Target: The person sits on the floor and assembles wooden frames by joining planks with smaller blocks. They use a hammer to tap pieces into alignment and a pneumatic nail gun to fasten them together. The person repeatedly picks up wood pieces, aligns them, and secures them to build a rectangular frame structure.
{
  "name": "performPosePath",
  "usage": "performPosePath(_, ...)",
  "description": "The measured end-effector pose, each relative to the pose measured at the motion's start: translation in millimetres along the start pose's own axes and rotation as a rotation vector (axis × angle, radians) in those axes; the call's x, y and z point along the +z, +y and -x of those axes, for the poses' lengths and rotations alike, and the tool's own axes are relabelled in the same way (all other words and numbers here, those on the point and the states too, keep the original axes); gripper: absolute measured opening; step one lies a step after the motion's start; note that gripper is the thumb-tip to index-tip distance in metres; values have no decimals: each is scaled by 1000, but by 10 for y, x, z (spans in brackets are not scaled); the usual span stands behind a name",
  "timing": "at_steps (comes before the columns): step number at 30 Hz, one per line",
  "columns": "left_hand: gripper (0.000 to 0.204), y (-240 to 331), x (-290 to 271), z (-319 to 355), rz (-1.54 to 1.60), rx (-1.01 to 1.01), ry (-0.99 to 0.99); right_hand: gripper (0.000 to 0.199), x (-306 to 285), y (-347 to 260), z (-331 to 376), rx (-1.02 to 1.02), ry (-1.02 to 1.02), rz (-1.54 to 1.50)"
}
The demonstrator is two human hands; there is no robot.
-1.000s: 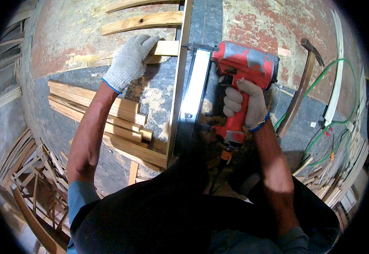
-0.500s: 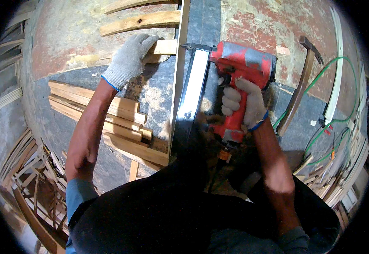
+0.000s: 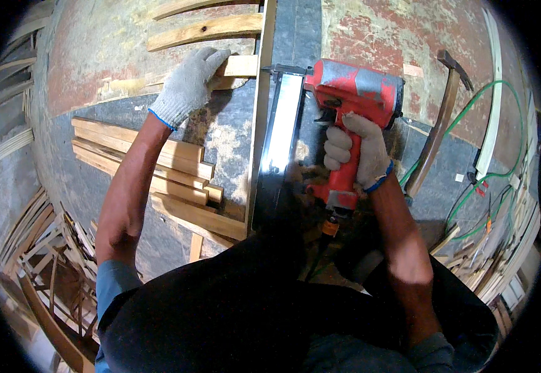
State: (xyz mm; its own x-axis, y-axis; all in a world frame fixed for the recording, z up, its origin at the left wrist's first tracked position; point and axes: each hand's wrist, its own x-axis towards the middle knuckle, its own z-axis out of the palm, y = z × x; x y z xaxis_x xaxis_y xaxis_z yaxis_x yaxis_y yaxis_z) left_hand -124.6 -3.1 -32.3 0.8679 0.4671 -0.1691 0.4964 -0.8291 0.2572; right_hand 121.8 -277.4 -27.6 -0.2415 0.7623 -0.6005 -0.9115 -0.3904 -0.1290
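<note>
My left hand, in a white knit glove with a blue cuff, is closed around a short wooden slat. The slat's end meets a long narrow wooden strip that runs from the far edge toward me. In the same kind of glove, my right hand wraps the handle of a red and grey nail gun. The gun's nose touches or nearly touches the strip's right side, opposite the slat. Its long magazine points back toward my legs, and its lower end is lost in shadow.
Further slats lie left of the strip at the far side. Several cut wood pieces are stacked nearer me. At right are a hammer, a green hose and a pale strip. Scrap wood heaps flank me.
The nail gun has shifted slightly left and up, and its trigger now shows more plainly. The long strip has moved slightly left. My left hand stays on the slat.
</note>
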Motion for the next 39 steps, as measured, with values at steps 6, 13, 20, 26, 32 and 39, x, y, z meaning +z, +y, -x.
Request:
performPosePath(6,64,-13,-4,25,-78,46,44,20,-17,-1,-8,0,-9,15)
performPosePath(13,62,-69,-31,26,-50,57,40,34,-170,-82,70,-59,38,-21)
performPosePath(20,62,-73,3,33,-18,12,6,18,-265,-348,60,-174,98,-1)
performPosePath(26,60,4,-256,94,-9,-14,20,28,-279,-394,106,-240,153,67)
performPosePath(32,50,-295,-123,54,-135,1,89,32,-254,-368,-4,-310,242,170)
performPosePath(39,60,-382,-257,135,-70,-66,332,51,-924,-658,78,-311,289,409)
